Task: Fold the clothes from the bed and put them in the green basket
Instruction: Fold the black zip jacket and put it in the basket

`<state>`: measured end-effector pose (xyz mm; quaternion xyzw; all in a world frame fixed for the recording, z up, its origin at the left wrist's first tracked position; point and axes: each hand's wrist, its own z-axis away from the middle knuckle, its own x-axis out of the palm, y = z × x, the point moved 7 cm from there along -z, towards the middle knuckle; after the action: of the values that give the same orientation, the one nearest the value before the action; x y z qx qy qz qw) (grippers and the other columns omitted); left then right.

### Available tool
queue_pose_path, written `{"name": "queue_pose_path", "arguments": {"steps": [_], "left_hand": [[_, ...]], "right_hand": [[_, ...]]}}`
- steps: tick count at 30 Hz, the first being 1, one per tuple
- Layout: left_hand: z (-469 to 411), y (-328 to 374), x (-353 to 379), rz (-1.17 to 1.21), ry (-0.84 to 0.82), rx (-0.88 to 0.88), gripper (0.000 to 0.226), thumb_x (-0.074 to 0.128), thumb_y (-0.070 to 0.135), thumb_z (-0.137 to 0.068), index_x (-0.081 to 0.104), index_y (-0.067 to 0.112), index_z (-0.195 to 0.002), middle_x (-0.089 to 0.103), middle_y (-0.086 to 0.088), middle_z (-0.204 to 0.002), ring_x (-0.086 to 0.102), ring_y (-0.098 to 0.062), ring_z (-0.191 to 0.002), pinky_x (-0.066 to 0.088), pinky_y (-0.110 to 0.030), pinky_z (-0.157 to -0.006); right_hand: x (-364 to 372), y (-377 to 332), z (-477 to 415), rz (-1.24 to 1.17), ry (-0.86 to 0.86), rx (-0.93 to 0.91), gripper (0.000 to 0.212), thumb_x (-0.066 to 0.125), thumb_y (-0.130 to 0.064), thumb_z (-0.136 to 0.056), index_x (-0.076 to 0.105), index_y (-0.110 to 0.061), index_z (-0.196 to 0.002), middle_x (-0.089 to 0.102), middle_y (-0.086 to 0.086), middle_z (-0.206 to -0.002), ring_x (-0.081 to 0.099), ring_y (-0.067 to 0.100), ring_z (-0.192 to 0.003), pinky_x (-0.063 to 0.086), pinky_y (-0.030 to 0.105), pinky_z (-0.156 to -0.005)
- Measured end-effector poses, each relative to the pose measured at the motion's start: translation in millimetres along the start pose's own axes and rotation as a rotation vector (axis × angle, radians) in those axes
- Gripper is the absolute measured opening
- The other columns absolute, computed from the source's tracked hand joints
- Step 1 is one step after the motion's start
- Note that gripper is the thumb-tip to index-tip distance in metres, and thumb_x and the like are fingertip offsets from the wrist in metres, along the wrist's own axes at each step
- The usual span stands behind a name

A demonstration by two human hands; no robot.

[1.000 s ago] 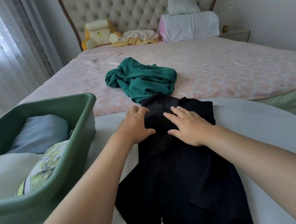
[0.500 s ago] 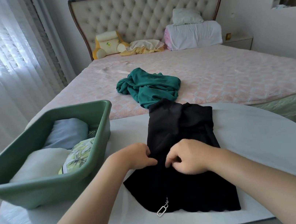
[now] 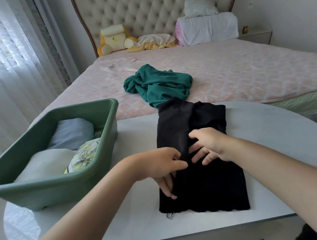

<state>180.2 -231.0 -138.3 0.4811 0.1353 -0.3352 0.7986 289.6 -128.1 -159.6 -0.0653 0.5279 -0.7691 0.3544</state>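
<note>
While bending over the white table (image 3: 280,142), laying both hands on the black garment (image 3: 206,186). Pressing the right hand (image 3: 212,142) palm down on the cloth's middle, fingers (image 3: 197,156) spread wide and straight, gripping nothing. Setting the left hand (image 3: 156,163) just beside it at the garment's left edge, fingers splayed, some pointing down along that edge and touching the cloth; not managing to tell whether pinching a fold or only resting there. Seeing a ridge of black cloth standing up between the two hands.

Finding the garment lying lengthwise on the table, partly folded into a narrow strip, its far end reaching the table's far rim by the bed (image 3: 250,77). Noticing a small metal clip (image 3: 169,215) sticking out from under the near left corner.

Finding the green basket (image 3: 46,188) sitting on the table's left side, apart from the garment, holding three folded pieces: a blue-grey one (image 3: 70,131) at the back, a white one (image 3: 40,164) in front, a leaf-print one (image 3: 84,153) against the right wall. Spotting a crumpled teal garment (image 3: 158,85) lying on the pink bed cover, just beyond the black garment's far end. Seeing white pillows (image 3: 207,26) and a yellow plush toy (image 3: 112,38) lined up along the tufted headboard (image 3: 156,3), sheer curtains (image 3: 0,61) hanging at the left.
</note>
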Motion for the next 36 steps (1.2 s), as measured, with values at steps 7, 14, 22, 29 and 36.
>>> {"name": "queue_pose_path", "arguments": {"steps": [7, 14, 22, 29, 36], "left_hand": [[-15, 1, -5, -0.186, 0.11, 0.145, 0.017, 0.049, 0.02, -0.096, 0.066, 0.022, -0.099, 0.071, 0.007, -0.075, 0.066, -0.017, -0.063, 0.044, -0.024, -0.06], [-38, -27, -11, -0.665, 0.244, 0.177, 0.092, 0.061, 0.062, -0.086, 0.008, 0.036, -0.157, 0.004, 0.007, -0.165, 0.001, -0.015, -0.152, 0.014, -0.042, -0.123], [-27, -30, -15, -0.702, 0.033, 0.014, 0.089, 0.07, 0.072, -0.071, 0.025, 0.057, -0.146, 0.018, 0.01, -0.154, 0.012, -0.019, -0.145, 0.024, -0.047, -0.119], [-25, -11, -12, -0.508, -0.162, -0.061, 0.035, 0.067, 0.051, -0.088, 0.065, 0.04, -0.121, 0.057, 0.013, -0.109, 0.06, -0.013, -0.104, 0.049, -0.027, -0.088], [-61, 16, -58, -0.459, 0.578, 0.318, 0.017, 0.054, 0.023, -0.094, 0.069, 0.025, -0.102, 0.067, 0.006, -0.103, 0.062, -0.016, -0.102, 0.047, -0.03, -0.088]], "right_hand": [[4, 17, 1, 0.103, 0.064, 0.008, 0.017, 0.077, -0.019, -0.085, 0.063, -0.013, -0.093, 0.063, 0.006, -0.085, 0.058, 0.019, -0.074, 0.047, 0.029, -0.062], [-9, 9, 9, 0.953, 0.259, 0.008, 0.053, 0.082, -0.054, -0.065, 0.057, -0.019, -0.096, 0.067, 0.001, -0.099, 0.066, 0.025, -0.091, 0.055, 0.034, -0.079], [-4, -22, 2, 1.106, 0.31, -0.503, 0.076, 0.068, -0.032, -0.081, 0.032, -0.031, -0.148, 0.009, 0.006, -0.165, 0.007, 0.026, -0.152, 0.016, 0.041, -0.121], [12, -17, -15, 1.153, 0.159, -0.585, 0.045, 0.042, -0.026, -0.105, 0.046, -0.029, -0.149, 0.035, -0.01, -0.159, 0.035, 0.013, -0.144, 0.026, 0.035, -0.117], [-10, -25, -22, 1.195, 0.394, -0.647, 0.042, 0.051, -0.028, -0.1, 0.049, -0.03, -0.142, 0.043, -0.001, -0.15, 0.038, 0.024, -0.137, 0.033, 0.042, -0.109]]}}
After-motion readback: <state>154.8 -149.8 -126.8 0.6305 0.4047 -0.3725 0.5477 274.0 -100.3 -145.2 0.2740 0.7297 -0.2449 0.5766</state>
